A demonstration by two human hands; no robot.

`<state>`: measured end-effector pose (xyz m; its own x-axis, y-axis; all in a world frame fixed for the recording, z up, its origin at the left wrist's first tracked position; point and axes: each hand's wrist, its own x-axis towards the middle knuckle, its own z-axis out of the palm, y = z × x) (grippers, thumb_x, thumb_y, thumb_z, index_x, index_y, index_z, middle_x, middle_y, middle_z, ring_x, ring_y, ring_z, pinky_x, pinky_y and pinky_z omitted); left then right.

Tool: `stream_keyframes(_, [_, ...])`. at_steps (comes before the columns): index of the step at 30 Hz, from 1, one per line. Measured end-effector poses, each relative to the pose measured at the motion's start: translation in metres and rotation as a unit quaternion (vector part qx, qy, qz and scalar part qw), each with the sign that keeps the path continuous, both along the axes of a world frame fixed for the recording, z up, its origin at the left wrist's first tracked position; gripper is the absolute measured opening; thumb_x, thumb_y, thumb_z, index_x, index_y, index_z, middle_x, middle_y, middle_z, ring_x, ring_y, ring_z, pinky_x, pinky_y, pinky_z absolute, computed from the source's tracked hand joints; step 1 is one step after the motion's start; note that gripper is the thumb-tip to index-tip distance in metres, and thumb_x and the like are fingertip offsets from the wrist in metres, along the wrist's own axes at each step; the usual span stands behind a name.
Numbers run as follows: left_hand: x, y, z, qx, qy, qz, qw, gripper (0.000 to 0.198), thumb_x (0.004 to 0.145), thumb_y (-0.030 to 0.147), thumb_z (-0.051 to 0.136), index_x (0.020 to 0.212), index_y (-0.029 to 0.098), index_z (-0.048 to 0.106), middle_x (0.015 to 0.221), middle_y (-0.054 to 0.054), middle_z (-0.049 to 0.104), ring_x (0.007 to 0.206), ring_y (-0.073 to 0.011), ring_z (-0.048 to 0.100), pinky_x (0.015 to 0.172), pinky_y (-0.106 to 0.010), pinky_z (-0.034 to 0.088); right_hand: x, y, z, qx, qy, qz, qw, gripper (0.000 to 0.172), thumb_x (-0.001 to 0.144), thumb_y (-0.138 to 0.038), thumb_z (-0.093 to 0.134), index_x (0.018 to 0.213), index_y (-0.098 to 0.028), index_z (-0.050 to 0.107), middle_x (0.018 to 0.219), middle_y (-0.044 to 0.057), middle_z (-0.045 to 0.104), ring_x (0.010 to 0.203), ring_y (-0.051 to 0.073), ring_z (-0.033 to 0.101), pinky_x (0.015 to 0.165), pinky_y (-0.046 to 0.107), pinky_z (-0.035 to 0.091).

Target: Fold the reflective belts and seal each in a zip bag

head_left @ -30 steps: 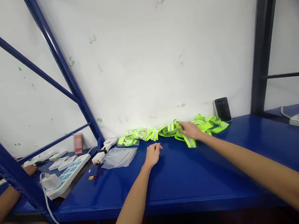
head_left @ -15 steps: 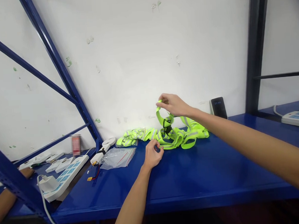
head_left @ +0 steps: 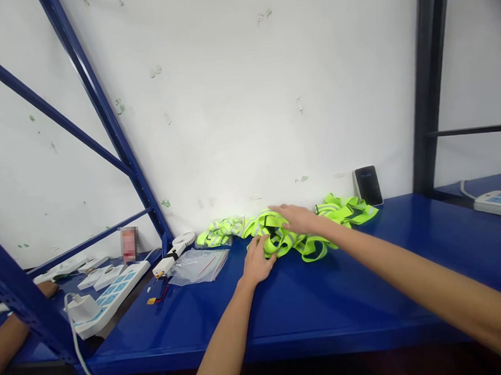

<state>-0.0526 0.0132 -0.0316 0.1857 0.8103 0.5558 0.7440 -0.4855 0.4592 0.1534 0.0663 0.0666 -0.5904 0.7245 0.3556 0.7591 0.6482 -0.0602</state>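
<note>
Fluorescent yellow-green reflective straps with silver stripes and dark buckle-like parts lie bunched against the wall on the blue shelf. My left hand is at the near left of this bunch, its fingers curled round the edge of a strap and the thumb below. Over the top of the same bunch reaches my right hand, fingers stretched out on the straps and thumb apart. More of the green strap material spreads out behind my right wrist. Another striped bundle lies to the left, partly on clear plastic.
Left of the straps lie clear zip bags and a white handheld fan with wires. A dark-screened device leans at the back right. Power strips sit beyond the blue upright, near another person's arm.
My right hand has come down from holding a raised strap loop and now rests on the bunch. The straps at the right have spread farther right. My left hand has closed in on the bunch.
</note>
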Motion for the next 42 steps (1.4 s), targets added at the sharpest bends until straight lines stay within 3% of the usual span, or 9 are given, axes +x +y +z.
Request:
stream_keyframes(4, [-0.001,0.004,-0.004,-0.022,0.025,0.015,0.999,0.038,0.079,0.021,0.052,0.117,0.022,0.056,0.103,-0.010,0.062,0.100,-0.0262,0.057,0.090,-0.038,0.041,-0.016,0.005,-0.039,0.020,-0.031,0.106,0.994,0.075,0.074,-0.002,0.051,0.144,-0.027,0.038,0.153,0.013,0.029,0.135,0.029,0.038,0.104,0.041,0.037])
stream_keyframes(11, [-0.007,0.010,0.008,-0.097,-0.189,-0.041,0.976,0.023,0.079,0.019,0.045,0.096,0.017,0.060,0.091,-0.006,0.066,0.088,-0.0200,0.060,0.081,-0.030,0.044,-0.030,0.019,-0.024,-0.046,-0.065,0.077,0.994,0.053,0.080,-0.009,0.045,0.131,-0.021,0.056,0.153,0.014,0.029,0.120,0.032,0.054,0.095,0.043,0.046])
stream_keyframes(16, [-0.009,0.011,0.019,-0.194,-0.587,-0.092,0.780,0.031,0.077,0.026,0.046,0.104,0.017,0.057,0.093,-0.007,0.066,0.084,-0.0212,0.067,0.078,-0.034,0.050,-0.009,0.026,-0.028,-0.094,-0.088,-0.047,0.991,0.066,0.081,-0.017,0.045,0.146,-0.023,0.034,0.145,0.017,0.041,0.112,0.036,0.059,0.083,0.047,0.051])
stream_keyframes(19, [-0.012,0.009,0.022,-0.216,-0.698,-0.150,0.666,0.022,0.072,0.026,0.046,0.086,0.015,0.059,0.082,-0.006,0.066,0.079,-0.0234,0.067,0.078,-0.041,0.052,-0.002,0.023,-0.035,-0.072,-0.095,-0.100,0.988,0.066,0.082,-0.021,0.048,0.146,-0.018,0.033,0.138,0.021,0.047,0.111,0.040,0.058,0.084,0.052,0.049])
stream_keyframes(22, [-0.016,0.006,0.023,-0.204,-0.733,-0.196,0.618,0.013,0.069,0.023,0.046,0.070,0.015,0.057,0.066,-0.004,0.062,0.072,-0.0234,0.064,0.077,-0.044,0.051,-0.002,0.014,-0.032,0.079,-0.070,-0.083,0.991,0.074,0.075,-0.014,0.056,0.145,-0.020,0.033,0.151,0.020,0.030,0.132,0.044,0.036,0.100,0.059,0.034])
stream_keyframes(27, [-0.023,0.003,0.026,-0.125,-0.780,-0.190,0.583,0.018,0.071,0.031,0.047,0.063,0.016,0.055,0.060,-0.004,0.059,0.067,-0.0223,0.062,0.070,-0.038,0.050,-0.004,-0.002,-0.006,0.204,-0.080,0.133,0.967,0.065,0.072,-0.004,0.058,0.132,-0.026,0.050,0.155,0.009,0.025,0.143,0.034,0.014,0.112,0.057,0.013])
stream_keyframes(32, [-0.029,0.002,0.029,-0.108,-0.785,-0.157,0.590,0.039,0.072,0.054,0.054,0.058,0.017,0.052,0.055,-0.001,0.054,0.059,-0.0173,0.058,0.064,-0.029,0.047,-0.003,-0.013,0.009,0.021,-0.082,0.208,0.974,0.038,0.094,-0.035,0.040,0.127,-0.024,0.055,0.130,0.012,0.055,0.115,0.028,0.055,0.092,0.044,0.043])
stream_keyframes(35, [-0.029,0.005,0.029,-0.085,-0.768,-0.131,0.622,0.042,0.070,0.056,0.058,0.056,0.018,0.050,0.054,0.000,0.052,0.059,-0.0166,0.057,0.064,-0.029,0.046,-0.006,-0.014,0.009,0.012,-0.079,0.183,0.980,0.038,0.094,-0.044,0.038,0.116,-0.023,0.062,0.119,0.012,0.060,0.099,0.027,0.061,0.082,0.039,0.045])
stream_keyframes(42, [-0.023,0.010,0.028,0.044,-0.544,0.045,0.836,0.024,0.065,0.038,0.068,0.070,0.015,0.064,0.082,-0.003,0.061,0.081,-0.0171,0.056,0.079,-0.028,0.041,-0.002,-0.002,0.033,0.084,-0.024,0.106,0.991,0.029,0.092,-0.034,0.043,0.086,-0.017,0.065,0.091,0.012,0.065,0.087,0.025,0.059,0.075,0.033,0.040])
